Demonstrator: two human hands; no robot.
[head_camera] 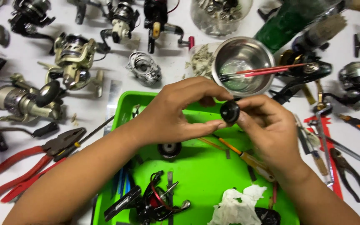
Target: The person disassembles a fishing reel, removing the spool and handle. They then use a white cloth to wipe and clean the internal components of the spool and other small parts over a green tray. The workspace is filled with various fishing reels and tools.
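Black and round, the small knob-like reel part (pixel 230 111) sits between my two hands above the far edge of the green plastic tray (pixel 205 175). My right hand (pixel 267 129) pinches it from the right, fingertips closed narrowly on its smooth, domed body. My left hand (pixel 176 112) meets it from the left, thumb and forefinger curled so their tips touch its rim.

Below the hands, on the tray's glossy floor, I see a short dark spool (pixel 169 150), a yellow-handled screwdriver (pixel 246 158) lying on a slant, a black and red spinning reel (pixel 155 202) and a crumpled white tissue (pixel 236 206).

Just beyond the tray stands a polished steel bowl (pixel 242 66), round and shallow, with a red-handled brush (pixel 267 71) resting across its rim.

Left of the tray lie red-handled pliers (pixel 30 164), matt at the jaws. Farther off on the white tabletop (pixel 105 79) are several metallic reels, among them a pale gold reel (pixel 73 58) with a ribbed spool.
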